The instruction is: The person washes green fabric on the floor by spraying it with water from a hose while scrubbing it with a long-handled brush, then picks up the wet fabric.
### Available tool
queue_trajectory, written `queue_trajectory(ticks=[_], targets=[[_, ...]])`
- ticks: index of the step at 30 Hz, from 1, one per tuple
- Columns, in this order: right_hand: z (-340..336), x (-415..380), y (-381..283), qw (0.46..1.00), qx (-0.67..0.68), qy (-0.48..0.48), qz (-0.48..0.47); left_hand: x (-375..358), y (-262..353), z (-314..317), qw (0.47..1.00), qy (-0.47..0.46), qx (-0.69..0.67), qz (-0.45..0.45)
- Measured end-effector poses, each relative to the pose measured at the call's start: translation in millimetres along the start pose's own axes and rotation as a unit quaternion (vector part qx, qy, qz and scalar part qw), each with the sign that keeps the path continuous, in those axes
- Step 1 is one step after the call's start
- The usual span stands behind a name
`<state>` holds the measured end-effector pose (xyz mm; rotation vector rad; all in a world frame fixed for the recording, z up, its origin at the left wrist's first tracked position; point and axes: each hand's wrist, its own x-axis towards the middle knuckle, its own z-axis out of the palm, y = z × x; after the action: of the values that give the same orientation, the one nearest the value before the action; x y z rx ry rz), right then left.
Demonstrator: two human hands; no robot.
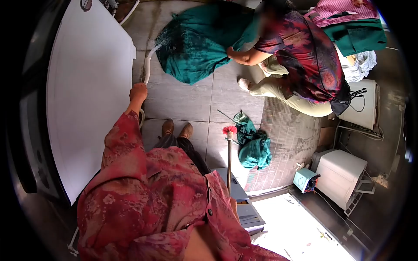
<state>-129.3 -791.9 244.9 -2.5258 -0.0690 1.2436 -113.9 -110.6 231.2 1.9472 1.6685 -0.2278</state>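
My left hand (138, 92) is closed around a pale hose (148, 69), arm stretched forward. Water sprays from the hose's end onto a big dark green cloth (187, 56) spread on the floor. A long-handled brush (230, 152) with red bristles stands to the right of my feet, its bristle end down by the floor. Its handle runs back towards my body and goes out of sight by my red patterned shirt. Only a sliver of skin, apparently my right hand (234, 206), shows beside the handle's near end; its fingers are hidden, so its grip cannot be made out.
Another person (300, 61) bends over the green cloth, one hand gripping its edge. A smaller green cloth heap (254, 150) lies on the tiles. At left is a large white-topped surface (91, 87). A grey box (248, 213), a white cabinet (339, 178) and a light blue bin (305, 179) are at right.
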Motion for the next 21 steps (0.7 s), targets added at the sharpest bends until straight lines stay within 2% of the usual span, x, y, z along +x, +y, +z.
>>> queue_trajectory(ticks=[3,10,12,13,15,21], targets=[[-1,3,-3,1.000,-0.008,0.000,0.003,-9,5,-3,0.999,0.027,-0.017,0.001],[-6,3,-12,1.000,-0.014,-0.004,0.010,-3,2,-2,1.000,0.014,-0.018,-0.020],[-8,5,-17,1.000,-0.016,-0.005,0.010,6,-4,3,0.999,0.016,0.026,0.039],[-8,5,-20,1.000,-0.018,-0.005,0.011,7,-3,3,0.999,0.015,0.026,0.039],[-8,5,-24,1.000,-0.019,-0.004,0.014,7,-2,4,1.000,-0.002,-0.021,-0.016],[-10,16,-49,1.000,-0.026,0.003,0.013,39,-12,18,0.999,-0.020,-0.024,-0.013]])
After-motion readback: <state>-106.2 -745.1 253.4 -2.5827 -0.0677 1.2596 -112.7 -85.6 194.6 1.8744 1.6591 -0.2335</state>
